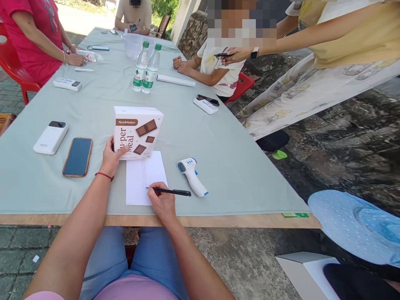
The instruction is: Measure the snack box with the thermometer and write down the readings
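My left hand (114, 155) grips the lower left side of a white and brown box (146, 125) marked "NutriMotion", with the thumb across its front. The box stands upright at the far end of a white sheet of paper (134, 191) and hides part of it. In my right hand (163, 203) is a black pen (175, 192), its tip against the paper. Small handwriting runs down the middle of the sheet. Right of the paper lies a white and blue infrared thermometer (193, 177). A phone (77, 157) rests left of my left hand.
White power banks (51, 137) lie on the cloth-covered table (237, 179). Two water bottles (140, 66) stand beyond the box, near a rolled white paper (176, 81) and a clear basin (128, 43). Several people are around the table. A blue hat (350, 221) is at the right.
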Demonstrator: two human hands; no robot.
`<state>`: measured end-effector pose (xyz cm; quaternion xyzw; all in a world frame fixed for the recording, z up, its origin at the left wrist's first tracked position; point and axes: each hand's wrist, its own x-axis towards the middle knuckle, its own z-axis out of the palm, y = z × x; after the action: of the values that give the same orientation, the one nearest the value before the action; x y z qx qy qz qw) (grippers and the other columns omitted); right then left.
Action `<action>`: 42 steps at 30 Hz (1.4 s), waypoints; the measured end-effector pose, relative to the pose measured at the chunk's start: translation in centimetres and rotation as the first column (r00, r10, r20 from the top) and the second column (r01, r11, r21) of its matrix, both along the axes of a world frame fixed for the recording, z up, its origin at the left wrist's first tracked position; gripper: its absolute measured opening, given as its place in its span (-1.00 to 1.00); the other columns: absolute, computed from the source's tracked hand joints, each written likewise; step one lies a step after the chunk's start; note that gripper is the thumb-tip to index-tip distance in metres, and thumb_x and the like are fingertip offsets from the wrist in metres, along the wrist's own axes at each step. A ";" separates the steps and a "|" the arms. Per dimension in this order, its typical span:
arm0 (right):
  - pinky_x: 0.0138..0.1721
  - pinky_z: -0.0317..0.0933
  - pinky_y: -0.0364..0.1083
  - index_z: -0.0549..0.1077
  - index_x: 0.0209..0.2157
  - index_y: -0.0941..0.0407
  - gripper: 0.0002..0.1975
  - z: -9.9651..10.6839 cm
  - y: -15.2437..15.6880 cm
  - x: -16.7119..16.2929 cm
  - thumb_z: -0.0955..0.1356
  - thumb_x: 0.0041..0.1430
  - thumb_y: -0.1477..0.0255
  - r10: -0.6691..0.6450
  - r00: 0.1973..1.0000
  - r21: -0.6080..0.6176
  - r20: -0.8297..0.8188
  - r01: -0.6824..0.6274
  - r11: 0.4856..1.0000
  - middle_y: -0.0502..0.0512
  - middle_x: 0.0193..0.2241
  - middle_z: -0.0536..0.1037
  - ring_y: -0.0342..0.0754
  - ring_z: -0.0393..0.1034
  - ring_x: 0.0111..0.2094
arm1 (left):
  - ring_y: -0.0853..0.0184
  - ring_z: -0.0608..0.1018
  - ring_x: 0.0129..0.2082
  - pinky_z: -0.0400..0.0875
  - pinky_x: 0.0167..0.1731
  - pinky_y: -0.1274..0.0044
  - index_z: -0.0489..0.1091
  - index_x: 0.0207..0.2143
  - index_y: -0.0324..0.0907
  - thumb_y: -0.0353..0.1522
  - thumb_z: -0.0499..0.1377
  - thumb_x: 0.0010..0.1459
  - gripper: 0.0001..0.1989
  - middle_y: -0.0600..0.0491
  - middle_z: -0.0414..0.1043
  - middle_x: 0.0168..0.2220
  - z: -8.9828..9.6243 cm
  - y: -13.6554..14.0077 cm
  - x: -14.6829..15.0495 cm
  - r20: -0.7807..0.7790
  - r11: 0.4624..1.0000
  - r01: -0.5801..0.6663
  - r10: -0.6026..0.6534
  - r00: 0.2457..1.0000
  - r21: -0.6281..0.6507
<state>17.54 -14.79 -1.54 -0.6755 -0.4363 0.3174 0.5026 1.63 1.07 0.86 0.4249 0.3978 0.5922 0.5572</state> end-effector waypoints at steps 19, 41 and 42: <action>-0.45 0.18 -0.09 0.44 -0.48 0.06 -0.81 0.9 0.0 0.9 0.30 -0.01 0.24 0.114 0.990 0.030 0.081 -0.117 0.993 -0.07 -0.64 0.39 -0.09 0.26 -0.57 | 0.07 0.51 0.09 0.40 0.12 0.16 0.37 0.05 -0.08 -0.17 0.51 -0.22 -0.25 -0.04 0.49 0.05 -0.5 0.3 0.1 -0.020 0.999 0.000 0.001 1.000 0.042; -0.46 0.18 -0.10 0.44 -0.51 0.05 -0.82 0.9 0.0 0.7 0.30 -0.04 0.25 0.083 0.995 0.016 0.059 -0.085 0.996 -0.07 -0.65 0.40 -0.09 0.27 -0.58 | 0.04 0.49 0.12 0.37 0.15 0.13 0.36 0.11 -0.07 -0.16 0.52 -0.24 -0.18 -0.06 0.49 0.06 -1.1 0.7 0.0 -0.026 0.999 -0.028 0.029 0.999 0.031; -0.46 0.18 -0.10 0.44 -0.52 0.04 -0.82 0.9 0.0 0.7 0.30 -0.04 0.25 0.078 0.995 0.016 0.060 -0.079 0.997 -0.07 -0.65 0.40 -0.09 0.26 -0.57 | 0.04 0.50 0.12 0.38 0.14 0.13 0.35 0.12 -0.06 -0.16 0.51 -0.23 -0.18 -0.05 0.49 0.05 -1.1 0.7 0.0 -0.029 0.999 -0.026 0.027 0.999 0.040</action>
<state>18.21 -14.82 -0.65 -0.6624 -0.4802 0.3125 0.4828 1.59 1.77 -0.27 0.4394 0.3997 0.6009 0.5349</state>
